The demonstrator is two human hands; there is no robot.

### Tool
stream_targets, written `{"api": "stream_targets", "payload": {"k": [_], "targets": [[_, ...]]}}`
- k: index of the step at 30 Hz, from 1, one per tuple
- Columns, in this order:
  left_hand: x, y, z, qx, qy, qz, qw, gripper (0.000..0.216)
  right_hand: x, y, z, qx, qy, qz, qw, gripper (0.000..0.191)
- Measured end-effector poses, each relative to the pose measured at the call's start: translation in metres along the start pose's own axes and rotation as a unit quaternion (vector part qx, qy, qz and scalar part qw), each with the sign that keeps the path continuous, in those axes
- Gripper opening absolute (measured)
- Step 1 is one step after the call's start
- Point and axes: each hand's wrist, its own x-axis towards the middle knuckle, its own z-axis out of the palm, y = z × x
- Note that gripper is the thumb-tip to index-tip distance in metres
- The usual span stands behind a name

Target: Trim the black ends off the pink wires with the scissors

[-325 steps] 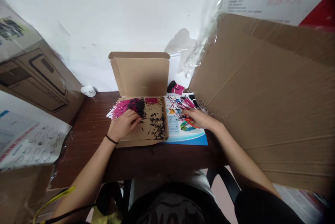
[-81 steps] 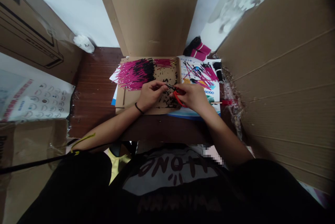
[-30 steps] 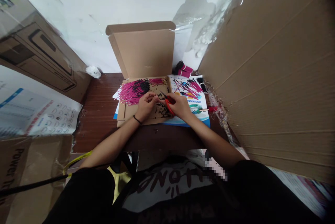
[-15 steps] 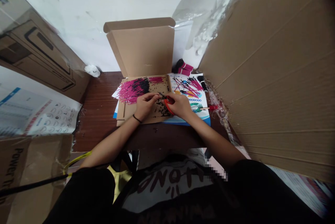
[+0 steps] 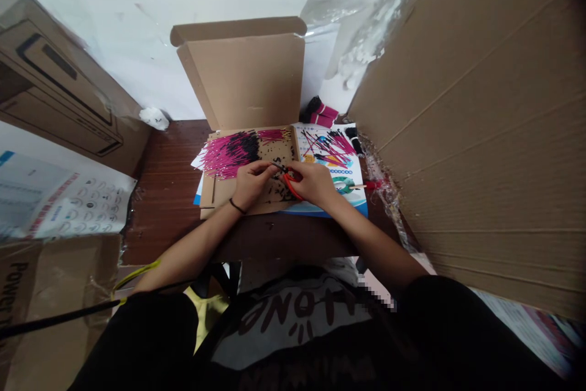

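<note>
My left hand (image 5: 251, 181) pinches a thin wire (image 5: 271, 163) over the flat cardboard box (image 5: 209, 191). My right hand (image 5: 311, 182) grips small red-handled cutters (image 5: 288, 176), whose dark tip meets the wire's end between the two hands. A pile of pink and black wires (image 5: 226, 153) lies in the box just beyond my left hand. Black cut bits (image 5: 280, 191) are scattered on the box floor under the hands. A looser heap of pink and black wires (image 5: 330, 144) lies on a printed sheet (image 5: 354, 196) to the right.
The box lid (image 5: 245, 77) stands upright at the back. A big cardboard sheet (image 5: 471, 135) walls off the right side. Boxes and a printed sheet (image 5: 59, 208) crowd the left. A pink and black bundle (image 5: 320, 115) sits by the wall. The brown table (image 5: 165, 196) shows at left.
The view has tilted slightly downward. Both hands stay together over the box, with the cutters still at the wire's end.
</note>
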Motion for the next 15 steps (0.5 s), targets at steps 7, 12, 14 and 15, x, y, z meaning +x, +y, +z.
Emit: {"api": "stream_targets", "payload": {"k": [7,12,14,15], "targets": [[-0.002,0.0,0.0,0.035,-0.026,0.0,0.999,0.022,0.004,0.013,0.007,-0.058,-0.01,0.005,0.998,0.027],[-0.001,0.0,-0.001,0.063,-0.019,0.078,0.995,0.019,0.005,0.013,0.007,-0.009,0.027,0.035,0.999,0.026],[-0.001,0.0,-0.003,0.066,-0.014,0.097,0.993,0.019,0.004,0.01,0.007,0.041,0.046,0.028,0.998,0.028],[-0.001,0.0,-0.003,0.06,-0.018,0.093,0.994,0.021,0.003,0.008,0.006,0.07,0.05,0.017,0.996,0.03]]}}
